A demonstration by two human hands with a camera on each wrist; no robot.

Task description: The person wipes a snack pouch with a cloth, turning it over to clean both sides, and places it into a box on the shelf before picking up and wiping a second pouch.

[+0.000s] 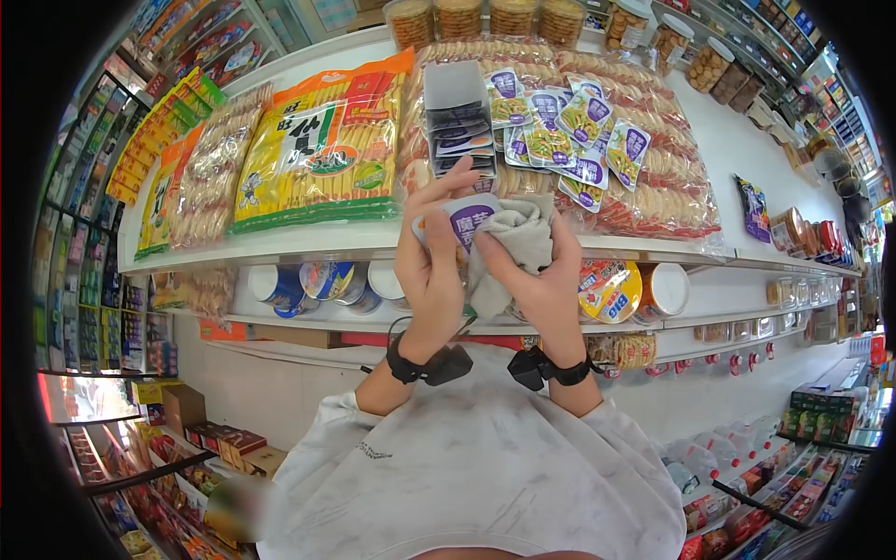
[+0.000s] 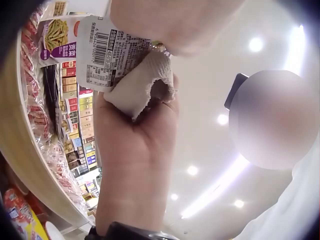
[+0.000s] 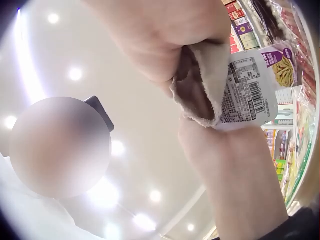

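Note:
In the head view my left hand (image 1: pixel 427 275) holds a small snack packet (image 1: pixel 459 217) with a purple and white front, thumb on its face. My right hand (image 1: pixel 546 287) grips a crumpled grey cloth (image 1: pixel 515 231) and presses it against the packet's right side. Both wrist views show the packet's white back (image 2: pixel 95 55) with a barcode and fine print; the cloth (image 3: pixel 214 67) overlaps one end of it. Just beyond the hands stands an upright display box (image 1: pixel 457 89) with similar packets inside. Several loose packets (image 1: pixel 546 140) lie to its right.
Large bags of wafer rolls (image 1: pixel 322 140) and clear-wrapped biscuits (image 1: pixel 653 140) cover much of the white shelf (image 1: pixel 747 215). Jars of biscuits (image 1: pixel 457 23) line the back. Instant noodle tubs (image 1: pixel 609 289) stand on the level below, behind the hands.

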